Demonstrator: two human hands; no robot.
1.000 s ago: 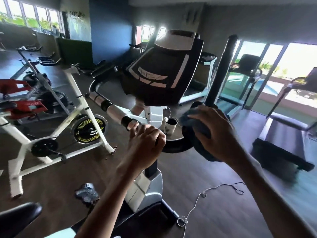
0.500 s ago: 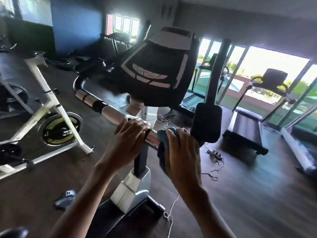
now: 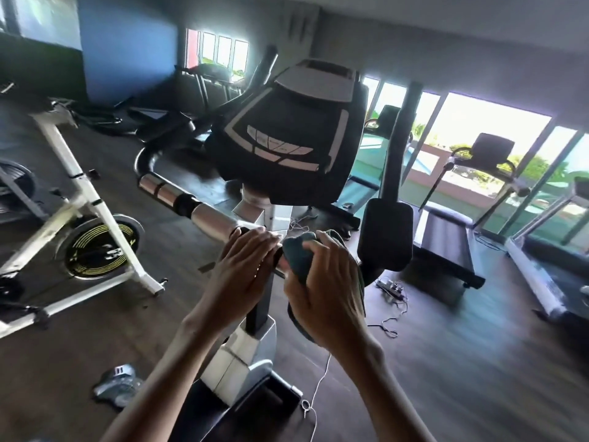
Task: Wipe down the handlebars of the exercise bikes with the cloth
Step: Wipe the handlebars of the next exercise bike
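Observation:
An exercise bike stands in front of me with a black console (image 3: 287,135) above its handlebar (image 3: 204,215), a silver and black bar running from upper left down to the centre. My left hand (image 3: 242,266) grips the bar near its middle. Right beside it, my right hand (image 3: 325,282) holds a dark teal cloth (image 3: 299,253) wrapped against the bar. The right part of the handlebar rises as a black upright (image 3: 398,154) with a black pad (image 3: 387,234). The bar under both hands is hidden.
A white spin bike (image 3: 79,199) stands at the left. Treadmills (image 3: 446,240) line the windows at the right. A power strip (image 3: 392,287) and thin cords lie on the dark wood floor, and a grey shoe-like object (image 3: 116,384) lies lower left.
My right hand has carried the cloth from the handlebar's right curve to the bar's centre, beside my left hand. My view has swung right, toward the windows.

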